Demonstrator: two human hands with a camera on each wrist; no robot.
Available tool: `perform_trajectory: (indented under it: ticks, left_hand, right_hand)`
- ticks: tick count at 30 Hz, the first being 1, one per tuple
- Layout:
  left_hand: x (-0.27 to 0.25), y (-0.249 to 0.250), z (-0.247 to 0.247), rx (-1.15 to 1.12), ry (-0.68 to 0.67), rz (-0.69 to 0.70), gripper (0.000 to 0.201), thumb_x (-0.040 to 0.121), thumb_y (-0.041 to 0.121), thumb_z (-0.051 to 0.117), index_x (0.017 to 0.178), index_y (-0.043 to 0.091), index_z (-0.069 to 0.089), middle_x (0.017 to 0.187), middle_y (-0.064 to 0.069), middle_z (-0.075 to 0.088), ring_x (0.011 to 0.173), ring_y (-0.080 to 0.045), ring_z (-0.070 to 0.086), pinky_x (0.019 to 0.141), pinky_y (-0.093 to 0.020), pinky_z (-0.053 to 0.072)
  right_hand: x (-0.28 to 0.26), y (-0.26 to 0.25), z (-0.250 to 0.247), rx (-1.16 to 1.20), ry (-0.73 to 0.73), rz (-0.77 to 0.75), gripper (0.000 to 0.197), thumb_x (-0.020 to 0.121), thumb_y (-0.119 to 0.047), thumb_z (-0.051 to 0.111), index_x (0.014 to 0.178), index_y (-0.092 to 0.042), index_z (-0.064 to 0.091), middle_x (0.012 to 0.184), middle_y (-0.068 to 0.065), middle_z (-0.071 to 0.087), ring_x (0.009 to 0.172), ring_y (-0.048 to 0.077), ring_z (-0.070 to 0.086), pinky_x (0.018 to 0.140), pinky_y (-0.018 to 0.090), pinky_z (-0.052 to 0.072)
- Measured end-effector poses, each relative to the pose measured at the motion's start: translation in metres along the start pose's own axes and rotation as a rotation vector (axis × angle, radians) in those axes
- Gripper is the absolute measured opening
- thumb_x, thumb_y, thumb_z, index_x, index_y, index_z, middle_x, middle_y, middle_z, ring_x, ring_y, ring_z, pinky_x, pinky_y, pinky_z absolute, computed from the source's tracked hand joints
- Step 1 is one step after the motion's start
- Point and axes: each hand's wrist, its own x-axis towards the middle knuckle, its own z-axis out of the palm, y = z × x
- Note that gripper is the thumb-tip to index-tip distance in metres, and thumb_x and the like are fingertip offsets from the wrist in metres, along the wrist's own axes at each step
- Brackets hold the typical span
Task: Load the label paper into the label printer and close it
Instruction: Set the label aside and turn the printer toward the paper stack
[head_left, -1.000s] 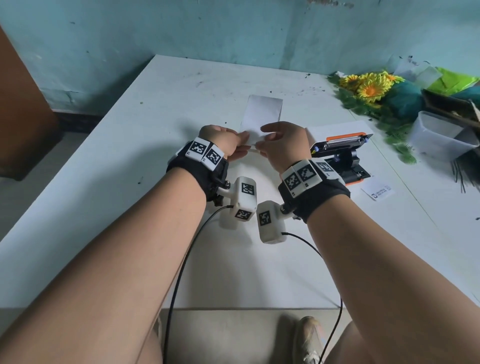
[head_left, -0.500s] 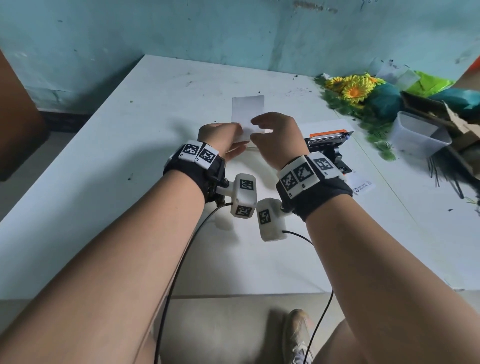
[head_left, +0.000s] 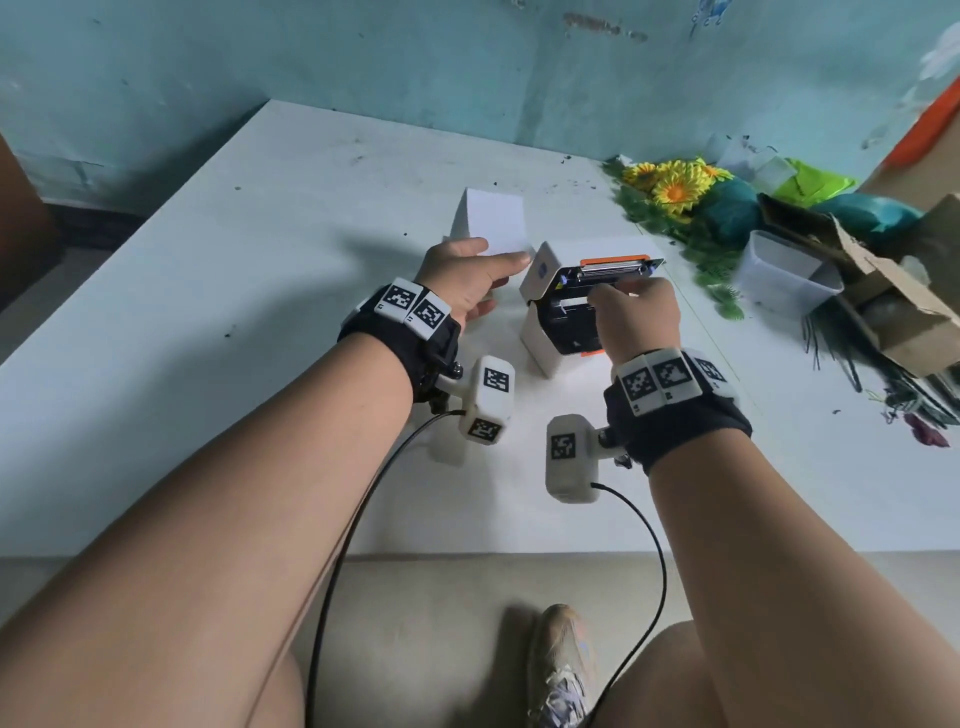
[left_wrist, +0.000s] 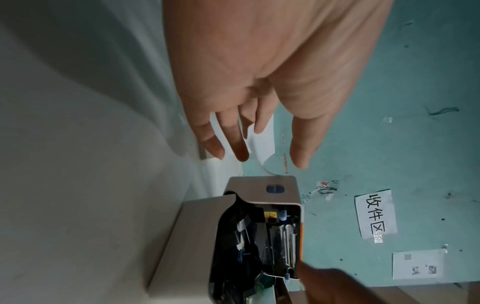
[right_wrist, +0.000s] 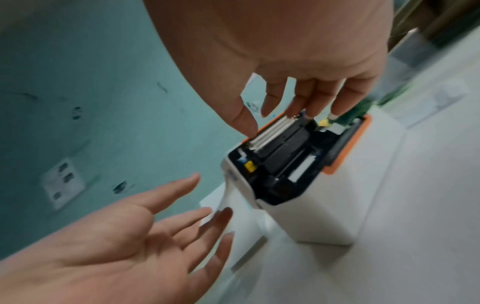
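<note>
The label printer (head_left: 543, 340), white with orange trim, stands on the table (head_left: 260, 312) with its lid (head_left: 613, 267) raised and its black inside showing (right_wrist: 285, 156). My right hand (head_left: 618, 306) reaches over it. Its thumb and fingertips (right_wrist: 335, 114) touch the lid's edge, fingers fairly straight. A white stack of label paper (head_left: 493, 223) stands just left of the printer. My left hand (head_left: 467, 280) hovers in front of the stack with fingers spread and holds nothing. In the left wrist view a curled sheet (left_wrist: 262, 144) shows beyond those fingers.
Artificial sunflowers (head_left: 675, 187), a clear plastic tub (head_left: 784, 275) and a cardboard box (head_left: 893, 306) crowd the table's right side. The blue wall (head_left: 467, 78), carrying stuck-on labels (left_wrist: 376, 216), runs behind. The table's front edge (head_left: 467, 553) is near my knees.
Both hands had held the label paper together at the middle. They have parted: the left let go of the paper, and the right moved right onto the printer's open lid.
</note>
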Motion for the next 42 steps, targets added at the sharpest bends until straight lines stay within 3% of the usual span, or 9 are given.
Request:
perform_trajectory:
  ticks: [5,13,19,21,23,29,33,37,42]
  left_hand:
    - [0.009,-0.005,0.005,-0.016,-0.041,0.000,0.110,0.075,0.037,0.100,0.164,0.007,0.041,0.151,-0.008,0.065,0.132,-0.020,0.067,0.108,-0.041,0.056]
    - [0.009,-0.013,0.008,-0.080,-0.127,0.017,0.191,0.002,0.068,0.101,0.168,0.005,0.031,0.162,-0.013,0.055,0.146,-0.029,0.055,0.123,-0.057,0.040]
    - [0.009,-0.009,0.000,-0.017,-0.069,0.012,0.165,0.016,0.076,0.099,0.159,0.012,0.049,0.149,-0.005,0.065,0.138,-0.025,0.059,0.111,-0.047,0.050]
    - [0.017,-0.013,-0.009,0.031,-0.029,0.021,0.124,0.011,0.085,0.093,0.115,0.021,0.074,0.120,0.000,0.073,0.119,-0.021,0.063,0.102,-0.043,0.052]
    - [0.018,-0.013,-0.019,0.033,-0.014,0.014,0.088,0.016,0.089,0.091,0.069,0.026,0.060,0.089,-0.004,0.065,0.097,-0.021,0.063,0.097,-0.042,0.054]
    - [-0.009,0.004,-0.050,-0.103,-0.068,-0.098,0.096,0.070,0.091,0.074,0.138,0.024,0.073,0.129,-0.014,0.080,0.105,-0.035,0.081,0.087,-0.056,0.064]
    - [-0.023,0.013,-0.079,-0.155,0.053,-0.058,0.038,0.108,0.052,0.049,0.107,0.024,0.076,0.093,0.002,0.080,0.074,-0.022,0.079,0.069,-0.041,0.064]
    - [-0.032,0.009,-0.096,-0.117,0.022,-0.104,0.042,0.107,0.048,0.047,0.090,0.021,0.074,0.079,-0.004,0.074,0.070,-0.028,0.073,0.069,-0.037,0.060]
    - [-0.037,0.008,-0.094,-0.105,-0.006,-0.084,0.041,0.107,0.056,0.049,0.102,0.025,0.075,0.077,-0.002,0.075,0.069,-0.025,0.073,0.067,-0.035,0.058]
  right_hand:
    - [0.074,0.059,0.013,-0.099,-0.026,0.113,0.078,0.040,-0.054,0.060,0.111,-0.024,0.075,0.120,0.010,0.071,0.121,0.038,0.065,0.102,0.053,0.054]
    - [0.034,0.005,-0.015,-0.063,-0.131,0.072,0.059,0.092,-0.008,0.077,0.148,-0.012,0.057,0.130,0.006,0.071,0.121,0.026,0.069,0.095,0.032,0.053]
    - [0.020,0.003,-0.005,-0.265,-0.200,-0.007,0.086,0.084,-0.015,0.087,0.158,-0.019,0.043,0.144,0.003,0.065,0.128,0.026,0.065,0.108,0.043,0.055]
    - [0.011,0.001,-0.002,-0.279,-0.217,-0.043,0.086,0.081,-0.018,0.090,0.155,-0.020,0.046,0.142,0.002,0.065,0.125,0.024,0.066,0.105,0.042,0.056]
    - [0.002,0.001,0.004,-0.281,-0.239,-0.079,0.082,0.079,-0.021,0.091,0.150,-0.020,0.050,0.138,0.001,0.066,0.118,0.022,0.066,0.100,0.040,0.057]
    - [-0.031,-0.007,0.022,-0.297,-0.370,-0.114,0.016,0.089,-0.017,0.065,0.104,-0.015,0.066,0.090,0.004,0.062,0.072,0.023,0.058,0.060,0.027,0.042]
    - [-0.046,-0.015,0.025,-0.056,-0.489,0.061,0.013,0.103,-0.012,0.043,0.098,-0.011,0.055,0.103,0.018,0.066,0.092,0.033,0.064,0.091,0.050,0.058]
    - [-0.059,-0.014,0.026,0.254,-0.486,0.194,0.026,0.103,-0.034,0.038,0.099,-0.014,0.055,0.103,0.007,0.059,0.097,0.023,0.052,0.088,0.041,0.040]
    - [-0.071,-0.010,0.039,0.503,-0.653,0.141,0.056,0.100,-0.077,0.036,0.103,-0.037,0.075,0.120,0.004,0.081,0.115,0.026,0.075,0.103,0.047,0.055]
